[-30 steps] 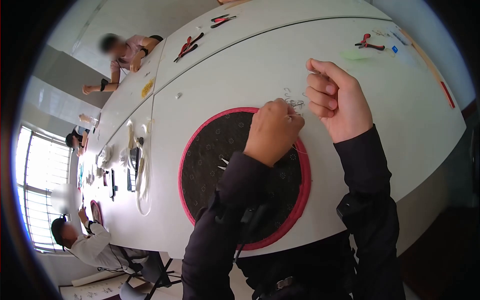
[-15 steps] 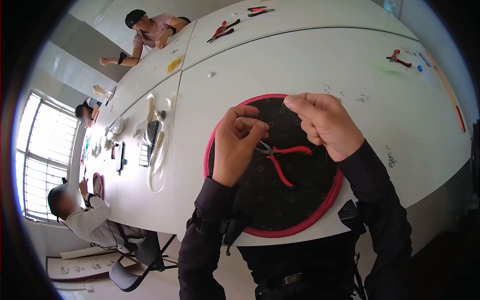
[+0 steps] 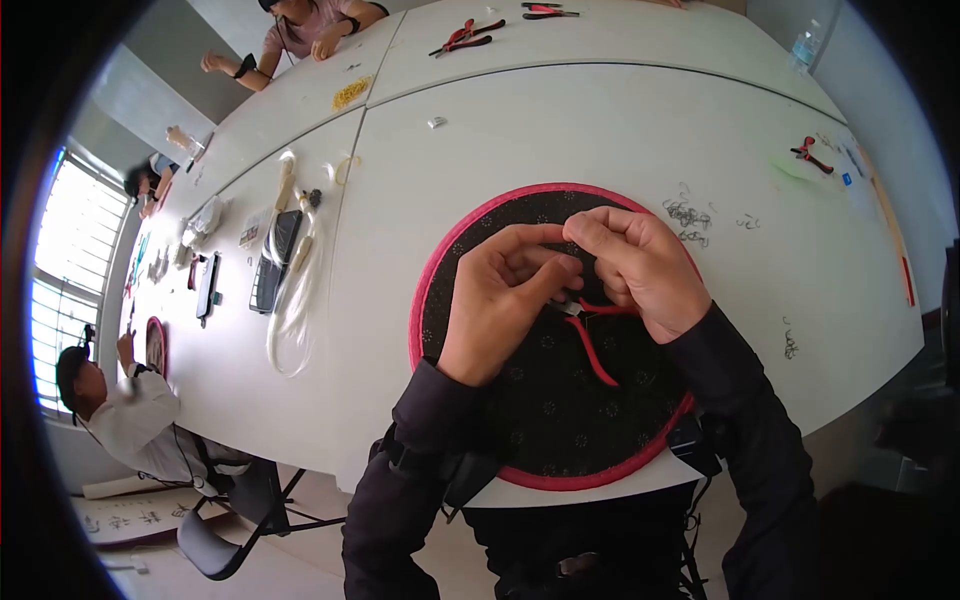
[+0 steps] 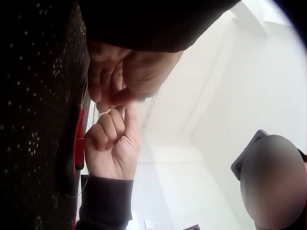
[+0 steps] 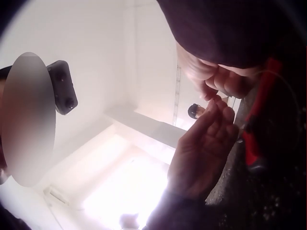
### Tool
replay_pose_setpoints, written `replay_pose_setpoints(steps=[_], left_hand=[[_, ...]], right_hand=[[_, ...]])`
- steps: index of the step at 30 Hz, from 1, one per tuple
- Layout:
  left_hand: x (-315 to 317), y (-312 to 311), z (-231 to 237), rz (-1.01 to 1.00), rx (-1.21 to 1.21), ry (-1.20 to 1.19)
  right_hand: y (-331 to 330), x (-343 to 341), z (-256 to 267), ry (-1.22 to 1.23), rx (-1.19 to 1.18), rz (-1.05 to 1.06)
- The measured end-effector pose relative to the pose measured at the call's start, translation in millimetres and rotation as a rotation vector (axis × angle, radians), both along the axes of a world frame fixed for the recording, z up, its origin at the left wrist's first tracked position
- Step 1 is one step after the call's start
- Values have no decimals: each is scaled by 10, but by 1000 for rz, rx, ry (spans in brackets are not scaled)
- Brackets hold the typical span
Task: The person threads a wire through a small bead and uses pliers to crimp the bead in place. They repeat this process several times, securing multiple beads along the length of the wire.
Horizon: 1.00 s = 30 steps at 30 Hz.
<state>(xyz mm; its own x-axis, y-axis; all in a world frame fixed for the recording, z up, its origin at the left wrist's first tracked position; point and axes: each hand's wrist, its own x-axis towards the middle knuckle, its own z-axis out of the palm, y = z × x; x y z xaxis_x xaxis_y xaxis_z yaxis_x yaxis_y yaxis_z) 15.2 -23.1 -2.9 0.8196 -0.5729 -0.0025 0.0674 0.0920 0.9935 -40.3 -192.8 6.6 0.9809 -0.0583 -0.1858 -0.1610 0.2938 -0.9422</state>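
My left hand [image 3: 497,302] and right hand [image 3: 648,272] meet at the fingertips over a round dark mat [image 3: 548,425] with a pink-red rim. The right thumb and forefinger pinch a thin clear line; a loop of the line [image 4: 88,178] hangs below that hand in the left wrist view. The left forefinger reaches to the right fingertips, its thumb close beneath; I cannot tell whether it grips anything. Red-handled pliers [image 3: 597,352] lie on the mat under the hands, partly covered by them. Small dark hooks [image 3: 688,214] are heaped beyond the right rim.
A smaller pile of hooks [image 3: 790,345] lies at the right. Another pair of pliers [image 3: 811,156] rests at the far right. To the left are a bundle of clear line [image 3: 290,330] and a dark phone-like slab [image 3: 272,270]. Other people sit around the table.
The left hand first crossed over to the hooks side, then came back over the mat, uncovering the pliers. Its fingertips have since closed in on the right hand's. The head view has shifted.
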Motion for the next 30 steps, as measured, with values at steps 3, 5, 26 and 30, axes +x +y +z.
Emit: replay_pose_setpoints(steps=[3, 5, 26, 30], left_hand=[[-1, 18, -42, -69, 12, 12], [-8, 18, -15, -65, 1, 21], [57, 75, -74, -126, -178, 290], [61, 79, -71, -117, -156, 244]], right_hand=[[20, 1, 0, -37, 17, -10], [92, -1, 12, -75, 18, -49], [93, 6, -37, -258, -317, -92], [86, -14, -45, -261, -378, -56]])
